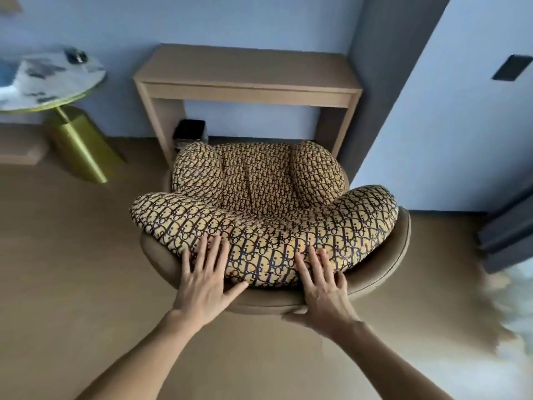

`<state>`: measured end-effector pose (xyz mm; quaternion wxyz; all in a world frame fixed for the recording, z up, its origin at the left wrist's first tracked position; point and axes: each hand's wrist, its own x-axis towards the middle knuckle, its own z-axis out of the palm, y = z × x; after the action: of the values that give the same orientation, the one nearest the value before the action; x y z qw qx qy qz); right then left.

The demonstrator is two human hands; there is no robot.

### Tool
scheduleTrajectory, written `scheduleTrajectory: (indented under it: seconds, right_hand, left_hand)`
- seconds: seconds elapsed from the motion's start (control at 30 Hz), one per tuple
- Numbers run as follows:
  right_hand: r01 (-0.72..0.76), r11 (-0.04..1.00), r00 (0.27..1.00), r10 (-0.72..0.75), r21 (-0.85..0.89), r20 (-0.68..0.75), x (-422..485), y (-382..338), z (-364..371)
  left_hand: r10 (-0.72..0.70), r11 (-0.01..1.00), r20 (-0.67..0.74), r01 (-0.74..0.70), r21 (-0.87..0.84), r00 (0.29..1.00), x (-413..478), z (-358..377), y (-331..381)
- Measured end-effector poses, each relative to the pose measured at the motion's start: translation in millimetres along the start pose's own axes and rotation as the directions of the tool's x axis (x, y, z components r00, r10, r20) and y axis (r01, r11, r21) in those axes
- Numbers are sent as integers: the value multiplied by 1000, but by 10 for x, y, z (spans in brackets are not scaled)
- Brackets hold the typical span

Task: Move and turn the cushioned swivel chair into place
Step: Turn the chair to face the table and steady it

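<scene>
The swivel chair (383, 272) has a tan rounded shell and a thick yellow cushion (259, 203) with a dark printed pattern. It stands in the middle of the view, its seat facing the wooden desk (245, 73) and its backrest toward me. My left hand (204, 281) lies flat with fingers spread on the back's top edge, half on the cushion. My right hand (323, 287) rests the same way a little to the right, its thumb hooked under the shell's rim. The chair's base is hidden beneath the shell.
A round marble-topped side table (49, 79) on a gold pedestal (80, 142) stands at the left. A small dark bin (190, 132) sits under the desk by its left leg. A grey wall corner (383, 82) rises at the right. Tan floor surrounds the chair.
</scene>
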<state>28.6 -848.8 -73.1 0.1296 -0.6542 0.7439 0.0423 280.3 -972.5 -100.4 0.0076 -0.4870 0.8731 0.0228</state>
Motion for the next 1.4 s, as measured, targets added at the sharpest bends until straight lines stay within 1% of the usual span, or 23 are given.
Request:
scheduleTrajectory:
  seconds: [0.07,0.17,0.2,0.27,0.33,0.37,0.5,0.6,0.67,0.77,1.07,1.13,1.3,1.4]
  right_hand:
    - [72,996,997,-71,50,-13,8,11,22]
    - [169,982,984,-164,87,-71,-15,307,-5]
    - [164,983,983,-156,81,-92,-16,450,-26]
    - [80,992,989,-66,101,-132,-1,722,-57]
    - [15,993,990,3,121,-143,19,874,-4]
    - [4,993,987,14,115,-162,25,890,65]
    - [-33,992,949,69,120,-309,133,846,276]
    - [-63,988,915,114,143,-387,186,869,317]
    - [-78,990,915,117,116,-386,197,853,291]
    - [-77,989,916,120,126,-383,206,858,248]
    - [-63,986,911,119,152,-395,422,954,179]
    - [-51,987,896,112,151,-430,470,919,183]
    - [-64,985,888,128,158,-441,847,916,133]
    - [-71,982,874,145,174,-463,1048,856,123]
  left_hand:
    - [-79,997,19,80,-22,997,-59,-12,-23]
    - [-154,985,55,157,-67,987,-110,-46,2]
    - [-170,981,61,175,-83,984,-128,-55,26]
    - [-200,974,49,204,-96,979,-163,-66,106]
    - [-243,965,16,243,-100,970,-201,-25,195]
    - [-270,957,0,268,-107,963,-217,2,229]
    - [-352,925,-29,343,-160,936,-161,117,268]
    - [-366,924,-78,351,-155,928,-51,163,280]
    - [-376,922,-108,360,-144,920,-33,169,308]
    - [-391,915,-138,369,-161,910,-31,138,370]
    - [-394,915,-148,371,-158,907,179,99,397]
    - [-395,916,-163,373,-147,904,208,95,339]
    - [-384,920,-155,364,-144,910,627,105,146]
    - [-369,926,-174,346,-149,913,854,120,-23]
